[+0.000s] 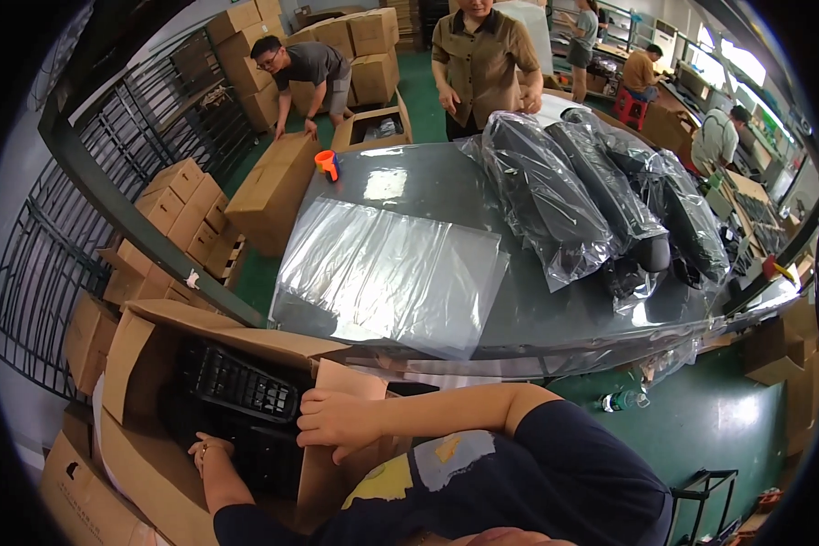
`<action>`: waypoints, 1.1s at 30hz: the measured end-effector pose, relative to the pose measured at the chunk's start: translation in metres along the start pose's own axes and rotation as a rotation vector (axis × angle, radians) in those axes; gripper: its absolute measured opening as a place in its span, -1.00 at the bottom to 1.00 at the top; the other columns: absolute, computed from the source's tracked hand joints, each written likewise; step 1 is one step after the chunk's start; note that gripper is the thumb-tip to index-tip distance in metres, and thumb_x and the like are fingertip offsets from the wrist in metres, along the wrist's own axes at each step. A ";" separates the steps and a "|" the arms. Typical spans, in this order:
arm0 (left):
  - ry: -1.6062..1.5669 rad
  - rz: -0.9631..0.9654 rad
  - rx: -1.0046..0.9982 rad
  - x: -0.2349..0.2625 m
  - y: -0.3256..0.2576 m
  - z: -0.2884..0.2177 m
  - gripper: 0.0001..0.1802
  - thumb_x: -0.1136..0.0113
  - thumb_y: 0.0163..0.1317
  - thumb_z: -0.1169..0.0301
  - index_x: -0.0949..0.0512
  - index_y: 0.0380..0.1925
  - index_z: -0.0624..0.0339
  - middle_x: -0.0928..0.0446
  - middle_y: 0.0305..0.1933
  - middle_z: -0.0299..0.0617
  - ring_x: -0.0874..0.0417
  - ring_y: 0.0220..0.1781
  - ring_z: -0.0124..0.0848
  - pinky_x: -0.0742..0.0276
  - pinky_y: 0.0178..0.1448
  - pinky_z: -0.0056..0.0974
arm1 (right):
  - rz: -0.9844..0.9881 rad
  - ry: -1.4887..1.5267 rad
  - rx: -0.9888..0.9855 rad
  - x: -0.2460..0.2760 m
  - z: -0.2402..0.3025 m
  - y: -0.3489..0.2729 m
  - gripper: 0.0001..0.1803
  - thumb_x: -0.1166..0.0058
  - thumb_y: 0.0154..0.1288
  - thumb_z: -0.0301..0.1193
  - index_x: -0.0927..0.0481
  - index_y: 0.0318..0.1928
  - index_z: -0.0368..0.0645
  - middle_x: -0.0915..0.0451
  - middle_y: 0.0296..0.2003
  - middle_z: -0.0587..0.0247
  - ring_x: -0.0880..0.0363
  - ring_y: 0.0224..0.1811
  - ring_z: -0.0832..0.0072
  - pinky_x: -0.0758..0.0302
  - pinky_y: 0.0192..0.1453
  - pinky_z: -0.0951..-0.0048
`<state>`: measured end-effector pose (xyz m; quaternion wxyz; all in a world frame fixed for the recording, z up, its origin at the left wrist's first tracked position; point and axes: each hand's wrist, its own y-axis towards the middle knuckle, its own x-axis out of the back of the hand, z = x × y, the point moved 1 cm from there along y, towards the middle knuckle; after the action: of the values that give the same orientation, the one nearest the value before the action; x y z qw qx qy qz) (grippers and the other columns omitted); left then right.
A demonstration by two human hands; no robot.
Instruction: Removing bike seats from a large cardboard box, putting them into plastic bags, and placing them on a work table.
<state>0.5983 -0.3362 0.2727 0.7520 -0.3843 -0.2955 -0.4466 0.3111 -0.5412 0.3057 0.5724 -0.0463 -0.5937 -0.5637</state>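
Has a black gridded plastic part (pixel 246 384) lying in an open cardboard carton (pixel 146 446), just beyond the left fingers and just left of the right ones. Reaches into that carton with the left hand (pixel 211 448), fingers slightly spread against dark contents; cannot tell whether pinching anything. Grips the carton's right wall with the right hand (pixel 341 423), fingers close together and curled over the edge. Has a raised flap (pixel 353 380) just past the right knuckles. Shows, beyond the right fingers, clear plastic sheets (pixel 391 273) flat on a dark grey tabletop (pixel 437 173); farther off, an orange tape dispenser (pixel 326 166); well to the right, black parts in clear plastic wrap (pixel 546 196).
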 end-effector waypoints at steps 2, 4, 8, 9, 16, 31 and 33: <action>-0.103 0.024 0.004 -0.073 0.133 0.053 -0.07 -0.13 0.15 0.16 0.18 0.42 -0.01 -0.03 0.41 0.08 -0.30 0.33 -0.07 -0.38 0.26 0.00 | 0.018 0.033 0.064 -0.004 0.009 0.011 -0.33 -0.38 -0.37 -0.07 -0.48 -0.15 -0.02 -0.40 -0.31 0.30 -0.37 -0.11 0.28 -0.18 0.15 0.20; -0.078 -0.189 -0.321 0.008 0.073 0.014 -0.52 -0.17 0.09 0.20 -0.53 0.02 0.16 -0.53 0.10 -0.12 -0.51 0.18 -0.32 -0.46 0.22 -0.23 | 0.011 0.005 -0.031 0.000 -0.014 -0.010 -0.33 -0.37 -0.37 -0.07 -0.48 -0.14 -0.02 -0.40 -0.31 0.30 -0.37 -0.11 0.28 -0.19 0.13 0.20; 0.039 -0.221 -0.627 0.010 0.126 0.096 -0.72 -0.17 -0.09 0.33 -0.66 -0.34 0.17 -0.62 -0.19 -0.01 -0.66 -0.15 -0.14 -0.57 -0.03 -0.15 | 0.060 0.037 0.053 -0.005 -0.008 0.011 -0.34 -0.36 -0.30 -0.07 -0.49 -0.09 0.03 -0.43 -0.29 0.31 -0.37 -0.13 0.28 -0.22 0.08 0.18; 0.156 -0.275 -0.713 0.027 0.112 0.099 -0.73 -0.18 -0.11 0.32 -0.67 -0.37 0.15 -0.63 -0.21 0.00 -0.66 -0.16 -0.15 -0.56 -0.01 -0.18 | 0.088 0.014 0.035 -0.004 -0.011 0.011 -0.35 -0.37 -0.29 -0.08 -0.49 -0.08 0.04 -0.43 -0.29 0.32 -0.38 -0.14 0.28 -0.23 0.08 0.18; -1.615 0.351 -0.227 0.016 -0.072 0.252 -0.67 -0.23 -0.08 0.22 -0.52 -0.34 0.17 -0.59 -0.42 -0.17 -0.63 -0.47 -0.26 -0.66 -0.33 -0.01 | 0.017 0.046 0.029 0.004 -0.005 0.019 -0.35 -0.43 -0.36 -0.15 -0.55 -0.11 0.02 -0.46 -0.38 0.33 -0.42 -0.20 0.31 -0.23 0.14 0.23; -1.918 -0.231 -0.653 -0.155 -0.401 0.170 -0.03 0.00 0.06 0.56 0.32 0.42 0.22 0.03 0.44 -0.02 -0.05 0.43 -0.31 0.10 0.44 -0.30 | 0.143 1.353 -0.654 -0.008 0.069 -0.054 -0.24 -0.28 0.06 -0.19 -0.27 0.22 -0.22 -0.39 0.12 0.15 -0.37 0.14 0.39 -0.20 0.29 0.28; -1.743 -0.398 -0.731 -0.162 -0.402 0.132 0.03 0.04 0.11 0.61 0.56 0.37 0.19 0.13 0.45 0.06 0.00 0.45 -0.25 0.13 0.44 -0.28 | 0.259 1.322 -0.596 -0.010 0.099 -0.069 -0.10 -0.28 0.05 -0.21 -0.12 0.34 -0.23 -0.31 0.19 0.13 -0.26 0.25 0.38 -0.23 0.29 0.38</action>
<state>0.1546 -0.2760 0.3416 0.0133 -0.7342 -0.6522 -0.1882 0.2040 -0.4889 0.2850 0.8361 0.0798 0.0638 -0.5390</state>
